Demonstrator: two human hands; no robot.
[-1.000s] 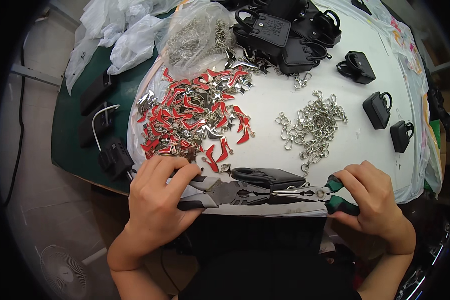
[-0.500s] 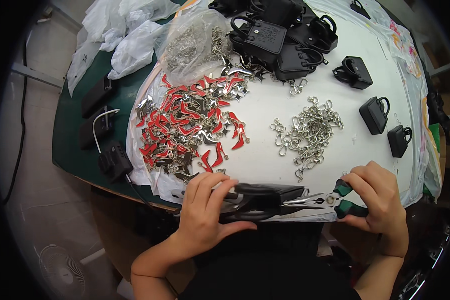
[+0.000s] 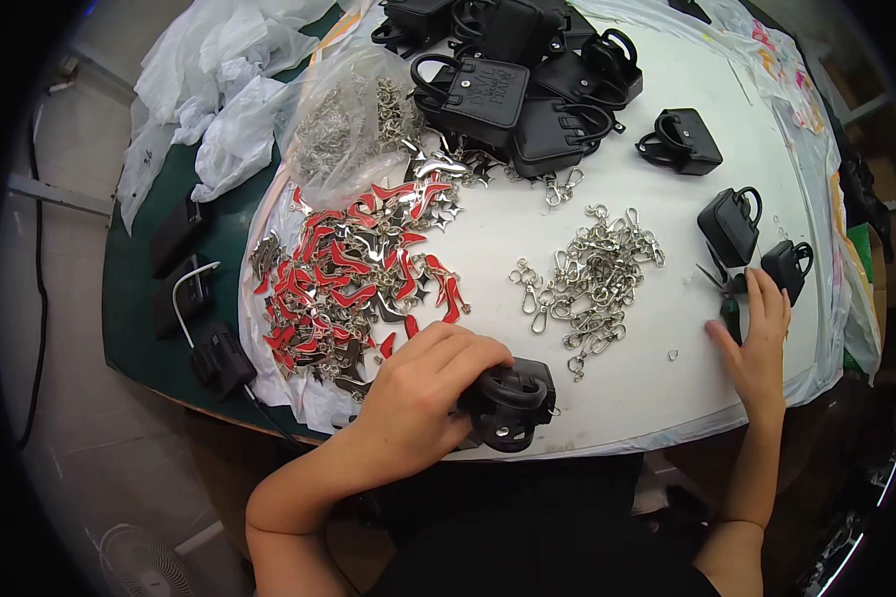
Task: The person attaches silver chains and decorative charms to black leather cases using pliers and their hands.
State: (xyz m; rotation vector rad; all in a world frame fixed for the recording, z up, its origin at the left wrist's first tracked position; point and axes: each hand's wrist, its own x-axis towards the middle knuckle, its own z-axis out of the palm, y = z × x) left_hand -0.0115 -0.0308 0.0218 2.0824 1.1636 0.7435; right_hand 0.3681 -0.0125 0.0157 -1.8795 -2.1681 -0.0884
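My left hand (image 3: 418, 393) grips a small black handbag (image 3: 516, 408) at the table's front edge. The bag's looped handle and a metal stud show, while my fingers cover its left part. At the right, a pair of pliers (image 3: 730, 316) with dark green handles lies on the white surface, jaws pointing away from me. Around its handles is my right hand (image 3: 762, 333), thumb and fingers apart; any light contact is hard to see. The fingertips are close to a black mini handbag (image 3: 788, 271). Another mini handbag (image 3: 730, 226) stands just beyond the pliers.
Red and silver shoe-shaped charms (image 3: 343, 274) lie heaped at the left. Metal clasps with chain (image 3: 597, 279) form a pile in the middle. Behind are stacked black bags (image 3: 528, 109) and a clear bag of metal parts (image 3: 353, 124). Dark power packs (image 3: 219, 356) sit on the green table (image 3: 139, 279).
My right hand has brought the pliers away from the handbag, rightward and farther off, and the pliers now lie down. In my left hand the bag has turned upright.
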